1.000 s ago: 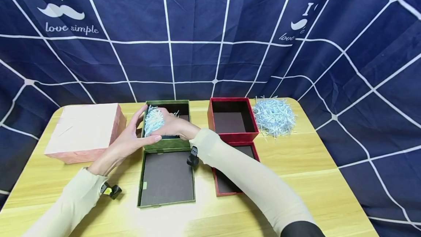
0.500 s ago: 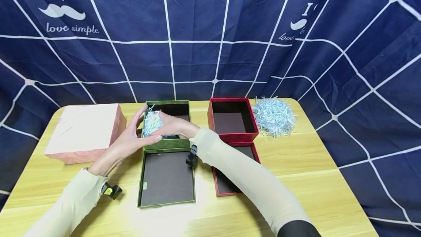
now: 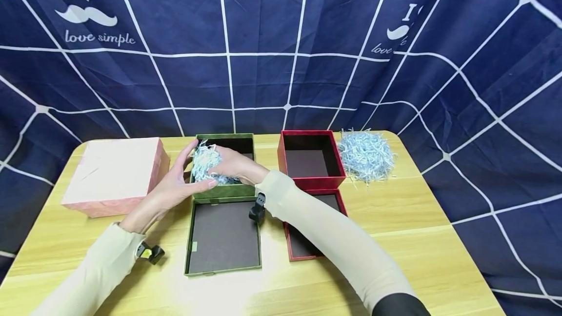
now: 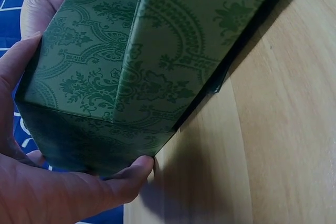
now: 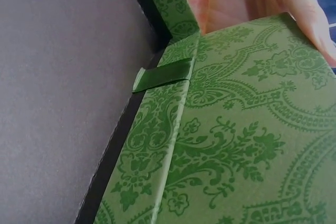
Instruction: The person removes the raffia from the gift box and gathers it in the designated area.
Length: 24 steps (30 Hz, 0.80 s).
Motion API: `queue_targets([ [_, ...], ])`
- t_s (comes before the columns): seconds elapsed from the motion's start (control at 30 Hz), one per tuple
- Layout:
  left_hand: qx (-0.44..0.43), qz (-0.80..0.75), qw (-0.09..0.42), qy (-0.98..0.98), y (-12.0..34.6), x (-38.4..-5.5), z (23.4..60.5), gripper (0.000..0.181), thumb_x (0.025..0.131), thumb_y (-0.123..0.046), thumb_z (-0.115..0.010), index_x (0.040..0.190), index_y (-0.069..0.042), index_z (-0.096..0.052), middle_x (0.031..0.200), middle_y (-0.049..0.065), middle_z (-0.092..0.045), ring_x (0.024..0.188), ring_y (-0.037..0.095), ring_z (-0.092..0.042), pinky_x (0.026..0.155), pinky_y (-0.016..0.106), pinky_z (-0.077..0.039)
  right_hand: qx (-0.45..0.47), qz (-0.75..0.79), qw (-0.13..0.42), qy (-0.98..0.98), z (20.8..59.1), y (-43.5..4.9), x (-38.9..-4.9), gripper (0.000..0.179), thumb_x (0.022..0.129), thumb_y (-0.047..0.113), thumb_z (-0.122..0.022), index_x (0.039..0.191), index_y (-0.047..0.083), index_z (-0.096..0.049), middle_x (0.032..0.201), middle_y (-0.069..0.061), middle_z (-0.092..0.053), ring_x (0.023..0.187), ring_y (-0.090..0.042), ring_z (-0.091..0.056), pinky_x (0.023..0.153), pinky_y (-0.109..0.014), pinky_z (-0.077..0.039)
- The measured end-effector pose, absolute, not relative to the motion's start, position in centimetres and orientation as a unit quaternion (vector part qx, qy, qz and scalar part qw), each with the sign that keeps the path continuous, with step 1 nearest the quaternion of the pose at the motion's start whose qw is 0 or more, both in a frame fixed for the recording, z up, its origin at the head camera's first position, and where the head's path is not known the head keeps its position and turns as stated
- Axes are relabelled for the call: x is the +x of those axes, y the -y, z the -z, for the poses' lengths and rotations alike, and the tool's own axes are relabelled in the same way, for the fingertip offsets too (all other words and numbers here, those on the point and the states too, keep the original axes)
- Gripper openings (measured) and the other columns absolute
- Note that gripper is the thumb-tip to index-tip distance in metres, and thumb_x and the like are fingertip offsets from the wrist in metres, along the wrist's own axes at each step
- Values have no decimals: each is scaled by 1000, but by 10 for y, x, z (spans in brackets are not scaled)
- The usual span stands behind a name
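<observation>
a green box (image 3: 232, 191) stands mouth-up on a table (image 3: 412, 257), blue shredded paper (image 3: 204, 161) inside, lid (image 3: 226, 235) flat nearside, their shared long axis running front to back. the left hand (image 3: 172, 185), fingers spread, touches its left side; the right hand (image 3: 237, 166) reaches in, grip impossible to tell.

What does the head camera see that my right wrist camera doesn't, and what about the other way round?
Only the head view: the pink box, the red box and the pile of blue shreds.
Only the right wrist view: the curly leaf pattern, close and clear.
Both: the green box, its lid and some of the left hand.
</observation>
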<state>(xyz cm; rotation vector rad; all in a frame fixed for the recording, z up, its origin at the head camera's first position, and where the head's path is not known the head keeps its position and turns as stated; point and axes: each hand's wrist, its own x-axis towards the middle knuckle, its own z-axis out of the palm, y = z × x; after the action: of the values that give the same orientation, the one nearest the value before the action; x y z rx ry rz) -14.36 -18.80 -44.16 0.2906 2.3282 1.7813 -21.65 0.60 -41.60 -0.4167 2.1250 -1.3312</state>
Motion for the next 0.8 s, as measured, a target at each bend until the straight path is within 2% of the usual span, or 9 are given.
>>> queue_targets([
  [0.07, 98, -601, 100, -787, 188, -144, 441, 117, 95, -18, -85, 177, -28, -3, 177, 19, -14, 154, 41, -29, 116, 58, -37, -153, 509, 287, -797, 416, -6, -217, 66, 97, -5, -71, 159, 3, -50, 138, -12, -64, 104, -18, -58, 85, -25, -50],
  [0.13, 98, -601, 104, -786, 187, -145, 441, 116, 95, -18, -85, 177, -27, -3, 176, 20, -16, 152, 41, -31, 114, 55, -39, -143, 514, 281, -798, 415, -7, -216, 69, 97, -4, -70, 162, 4, -48, 145, -11, -62, 105, -17, -58, 84, -25, -50],
  [0.3, 96, -604, 109, -784, 187, -146, 439, 118, 94, -19, -86, 177, -27, -2, 176, 21, -15, 156, 41, -21, 119, 63, -31, -128, 519, 282, -797, 411, -9, -215, 79, 100, -1, -69, 171, 7, -35, 167, -9, -47, 112, -16, -55, 86, -25, -48],
  [0.47, 89, -600, 112, -787, 187, -146, 438, 119, 94, -19, -87, 177, -28, -2, 175, 23, -15, 156, 44, -23, 118, 64, -32, -119, 527, 278, -795, 404, -11, -213, 73, 103, -1, -68, 169, 9, -40, 160, -9, -53, 108, -16, -58, 86, -27, -50],
  [0.53, 85, -603, 117, -785, 187, -145, 437, 119, 94, -19, -87, 177, -26, -2, 175, 23, -16, 155, 44, -26, 119, 63, -32, -112, 528, 271, -797, 401, -12, -212, 73, 103, -1, -68, 170, 8, -39, 163, -9, -51, 111, -17, -58, 87, -26, -50],
  [0.67, 74, -602, 125, -786, 186, -144, 435, 119, 94, -22, -88, 176, -21, -1, 176, 21, -15, 157, 42, -22, 124, 64, -24, -100, 521, 264, -806, 395, -15, -214, 78, 104, 1, -68, 172, 8, -32, 173, -9, -39, 131, -21, -55, 96, -29, -50],
  [0.8, 65, -592, 128, -793, 185, -144, 434, 124, 94, -26, -88, 176, -19, 5, 179, 19, -8, 161, 41, -12, 126, 68, -16, -95, 528, 263, -802, 389, -20, -218, 82, 104, 1, -67, 174, 8, -26, 177, -8, -30, 152, -24, -41, 113, -36, -45],
])
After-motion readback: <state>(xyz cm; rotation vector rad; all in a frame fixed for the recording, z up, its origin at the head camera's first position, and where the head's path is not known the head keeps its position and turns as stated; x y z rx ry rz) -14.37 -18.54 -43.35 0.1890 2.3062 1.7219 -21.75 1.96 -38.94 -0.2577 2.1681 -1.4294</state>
